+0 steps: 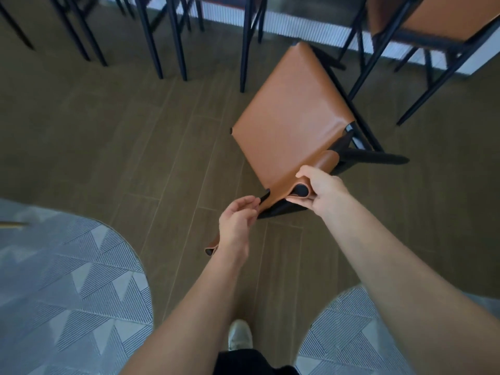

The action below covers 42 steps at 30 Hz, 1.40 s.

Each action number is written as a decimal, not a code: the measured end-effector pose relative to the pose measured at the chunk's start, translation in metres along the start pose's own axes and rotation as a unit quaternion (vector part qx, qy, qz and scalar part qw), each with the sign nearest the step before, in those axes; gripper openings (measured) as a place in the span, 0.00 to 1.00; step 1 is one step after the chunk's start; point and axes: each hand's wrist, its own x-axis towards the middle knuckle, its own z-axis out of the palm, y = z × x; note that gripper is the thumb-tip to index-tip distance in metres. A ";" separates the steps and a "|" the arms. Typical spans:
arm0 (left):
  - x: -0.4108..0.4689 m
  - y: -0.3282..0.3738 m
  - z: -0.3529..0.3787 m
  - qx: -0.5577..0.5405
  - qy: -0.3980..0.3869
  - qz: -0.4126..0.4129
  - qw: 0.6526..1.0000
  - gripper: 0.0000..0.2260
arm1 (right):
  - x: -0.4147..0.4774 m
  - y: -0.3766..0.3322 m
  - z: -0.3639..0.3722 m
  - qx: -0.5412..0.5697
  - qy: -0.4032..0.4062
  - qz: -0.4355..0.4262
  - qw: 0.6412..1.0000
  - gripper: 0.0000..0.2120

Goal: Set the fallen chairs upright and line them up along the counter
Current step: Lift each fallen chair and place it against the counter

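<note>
The chair point(292, 117), tan leather on a black frame, sits tilted on the floor point(135, 117) in the middle of the view, its broad leather panel facing up and its dark legs sticking out to the right. The right hand point(322, 190) is clamped round the rolled leather end of the top rail, thumb over it and fingers underneath beside the black rod end. The left hand point(236, 220) has its fingers curled onto the near edge of the same leather, where a black frame tip shows. Just beyond the chair's far right edge stands a standing chair point(443, 20) with a matching tan seat. One of its slanted black legs comes down very near the tilted chair's frame, and I cannot tell whether they touch. More black chair legs point(173, 36) stand in a row to the left, all close against the white ribbed counter base point(297, 27). Nearer the person, a grey patterned rug point(67, 280) curves in from the left and a second rug point(346, 334) from the right, with a pale shoe point(239, 335) on the wood-look boards between them.
</note>
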 end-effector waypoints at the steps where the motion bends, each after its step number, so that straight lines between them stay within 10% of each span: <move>1: 0.001 0.007 0.009 0.046 -0.009 0.022 0.999 0.16 | 0.000 -0.012 -0.003 0.006 -0.006 0.002 1.000 0.21; 12: 0.044 0.057 0.081 0.539 -0.077 0.176 0.820 0.17 | 0.011 -0.137 -0.022 0.095 -0.041 -0.005 0.995 0.15; 19: 0.083 0.123 0.135 0.613 -0.077 0.261 0.742 0.13 | 0.013 -0.213 -0.018 0.140 -0.057 0.003 0.989 0.05; 42: 0.136 0.219 0.351 0.689 -0.074 0.518 0.502 0.07 | 0.080 -0.363 -0.114 0.386 -0.051 0.122 0.913 0.20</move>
